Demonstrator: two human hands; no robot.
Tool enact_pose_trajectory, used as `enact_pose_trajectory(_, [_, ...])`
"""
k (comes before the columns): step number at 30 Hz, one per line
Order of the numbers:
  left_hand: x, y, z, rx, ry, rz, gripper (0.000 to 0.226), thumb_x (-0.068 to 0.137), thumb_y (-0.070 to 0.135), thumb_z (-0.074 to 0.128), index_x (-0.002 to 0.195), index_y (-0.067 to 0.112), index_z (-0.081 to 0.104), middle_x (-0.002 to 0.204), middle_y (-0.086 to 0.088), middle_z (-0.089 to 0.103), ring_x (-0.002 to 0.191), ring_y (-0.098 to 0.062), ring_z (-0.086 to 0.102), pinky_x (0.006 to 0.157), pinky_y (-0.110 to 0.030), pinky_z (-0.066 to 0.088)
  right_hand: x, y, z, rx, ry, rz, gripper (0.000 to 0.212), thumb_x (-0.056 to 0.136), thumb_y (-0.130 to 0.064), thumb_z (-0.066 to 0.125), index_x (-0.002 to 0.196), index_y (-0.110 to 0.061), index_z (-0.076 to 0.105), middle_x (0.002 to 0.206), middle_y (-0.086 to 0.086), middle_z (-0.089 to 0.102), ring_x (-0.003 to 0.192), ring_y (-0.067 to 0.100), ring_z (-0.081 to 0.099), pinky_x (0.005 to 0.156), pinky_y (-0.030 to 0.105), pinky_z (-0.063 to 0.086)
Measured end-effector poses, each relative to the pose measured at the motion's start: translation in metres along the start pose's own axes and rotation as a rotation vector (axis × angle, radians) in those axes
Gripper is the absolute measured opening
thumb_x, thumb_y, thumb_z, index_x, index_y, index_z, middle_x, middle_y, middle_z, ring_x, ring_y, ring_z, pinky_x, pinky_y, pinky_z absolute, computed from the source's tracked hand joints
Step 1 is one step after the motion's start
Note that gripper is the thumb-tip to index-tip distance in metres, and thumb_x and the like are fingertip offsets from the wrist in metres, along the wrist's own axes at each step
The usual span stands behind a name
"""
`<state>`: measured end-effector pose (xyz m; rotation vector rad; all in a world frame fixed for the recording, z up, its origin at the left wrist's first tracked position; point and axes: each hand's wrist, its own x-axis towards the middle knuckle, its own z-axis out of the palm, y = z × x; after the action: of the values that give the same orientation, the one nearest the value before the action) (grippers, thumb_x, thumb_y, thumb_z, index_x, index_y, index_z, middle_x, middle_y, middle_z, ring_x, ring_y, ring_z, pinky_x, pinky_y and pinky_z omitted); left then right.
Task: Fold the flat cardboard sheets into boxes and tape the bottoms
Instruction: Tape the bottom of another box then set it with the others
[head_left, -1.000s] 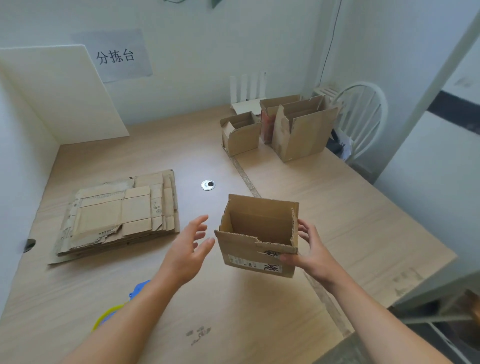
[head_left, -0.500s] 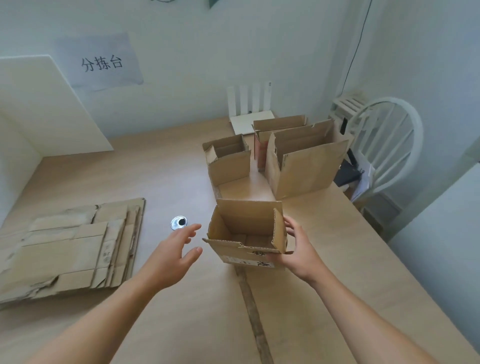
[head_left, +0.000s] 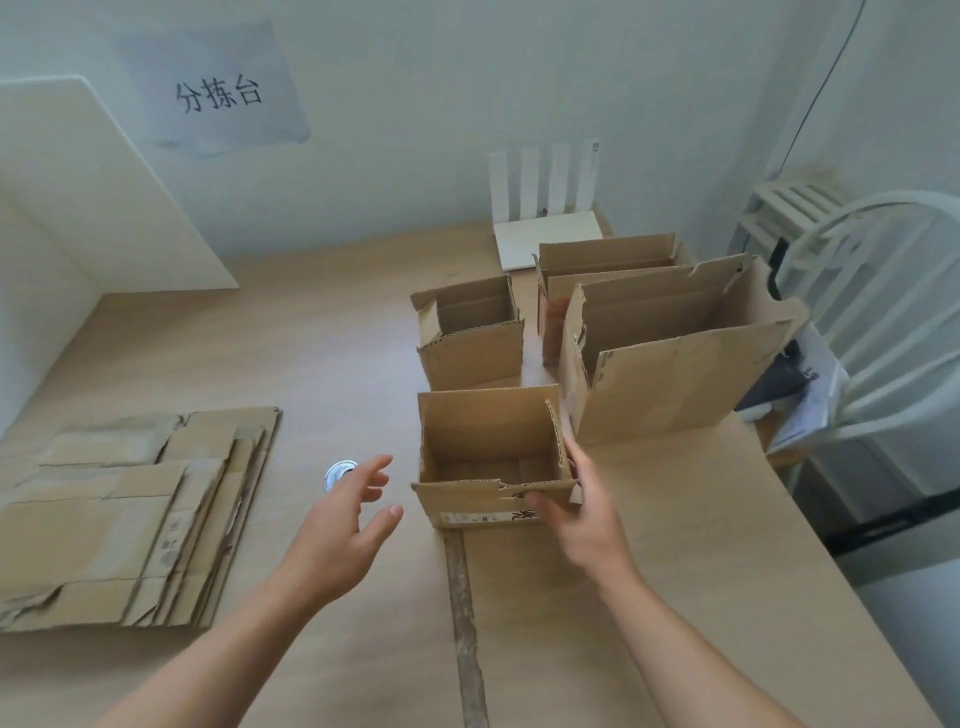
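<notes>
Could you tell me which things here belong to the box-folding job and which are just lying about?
Job: open box in the right hand; stack of flat cardboard sheets; small folded box; large folded box; rear folded box.
Lying about: white router; white chair; wall sign; round silver disc.

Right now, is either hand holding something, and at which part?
The right hand grips the nearest open box at its near right corner, thumb on the front wall. The left hand holds nothing.

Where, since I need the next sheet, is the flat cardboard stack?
Head view: the stack lies on the left of the table, just left of the left hand and the metal disc, with the box in the right hand farther right.
</notes>
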<state>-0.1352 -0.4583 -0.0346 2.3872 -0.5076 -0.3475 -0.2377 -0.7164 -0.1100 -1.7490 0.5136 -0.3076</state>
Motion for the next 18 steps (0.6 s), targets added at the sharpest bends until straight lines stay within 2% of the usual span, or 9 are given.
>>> enact_pose_trajectory(2, [0.006, 0.001, 0.006, -0.062, 0.006, -0.016, 0.053, 0.095, 0.025, 0.062, 0.143, 0.032, 0.042, 0.12, 0.013, 0.058, 0.112, -0.002, 0.055, 0.099, -0.034, 0.049, 0.006, 0.005, 0.009, -0.003, 0.012, 0.03, 0.083, 0.079, -0.044, 0.079, 0.149, -0.04, 0.035, 0.149, -0.021, 0.044, 0.138, -0.001, 0.037, 0.116, 0.033, 0.034])
enact_pose_trajectory(6, [0.017, 0.009, 0.019, -0.182, -0.048, -0.015, 0.054, 0.094, 0.025, 0.064, 0.138, 0.042, 0.038, 0.125, 0.018, 0.055, 0.116, -0.001, 0.055, 0.094, -0.027, 0.049, 0.02, 0.005, 0.019, 0.039, 0.079, 0.078, 0.073, 0.082, -0.042, 0.077, 0.146, -0.037, 0.042, 0.143, -0.015, 0.051, 0.134, 0.006, 0.044, 0.113, 0.038, 0.039])
enact_pose_trajectory(8, [0.027, 0.015, 0.024, -0.223, -0.047, -0.019, 0.055, 0.094, 0.023, 0.065, 0.141, 0.037, 0.04, 0.128, 0.017, 0.053, 0.118, -0.003, 0.055, 0.091, -0.022, 0.047, 0.03, 0.0, 0.021, 0.07, 0.099, 0.078, 0.066, 0.083, -0.041, 0.077, 0.142, -0.037, 0.046, 0.138, -0.015, 0.056, 0.13, 0.007, 0.048, 0.111, 0.039, 0.043])
enact_pose_trajectory(10, [0.039, 0.02, 0.026, -0.267, -0.004, -0.035, 0.058, 0.093, 0.022, 0.066, 0.145, 0.03, 0.041, 0.132, 0.011, 0.051, 0.12, -0.008, 0.055, 0.093, -0.025, 0.048, 0.043, -0.006, 0.023, 0.08, 0.143, 0.064, 0.06, 0.085, -0.036, 0.076, 0.139, -0.036, 0.05, 0.131, -0.014, 0.06, 0.125, 0.006, 0.052, 0.108, 0.039, 0.045])
enact_pose_trajectory(14, [0.06, 0.027, 0.031, -0.338, 0.045, -0.07, 0.057, 0.091, 0.02, 0.069, 0.142, 0.029, 0.045, 0.136, 0.005, 0.048, 0.122, -0.013, 0.054, 0.1, -0.038, 0.05, 0.063, -0.014, 0.026, 0.043, 0.197, 0.066, 0.052, 0.088, -0.03, 0.074, 0.133, -0.038, 0.051, 0.127, -0.013, 0.061, 0.12, 0.009, 0.054, 0.105, 0.041, 0.046])
enact_pose_trajectory(16, [0.067, 0.028, 0.034, -0.312, 0.048, -0.061, 0.057, 0.088, 0.024, 0.07, 0.14, 0.029, 0.047, 0.133, 0.007, 0.046, 0.123, -0.013, 0.053, 0.098, -0.036, 0.051, 0.07, -0.017, 0.027, 0.014, 0.201, 0.08, 0.051, 0.088, -0.031, 0.074, 0.131, -0.041, 0.049, 0.127, -0.013, 0.061, 0.121, 0.012, 0.054, 0.104, 0.041, 0.047])
enact_pose_trajectory(18, [0.073, 0.03, 0.036, -0.29, 0.042, -0.048, 0.059, 0.081, 0.033, 0.068, 0.137, 0.029, 0.048, 0.131, 0.007, 0.044, 0.124, -0.012, 0.052, 0.096, -0.035, 0.051, 0.076, -0.021, 0.026, -0.008, 0.175, 0.111, 0.052, 0.089, -0.034, 0.072, 0.133, -0.044, 0.047, 0.129, -0.013, 0.061, 0.124, 0.014, 0.054, 0.103, 0.035, 0.044])
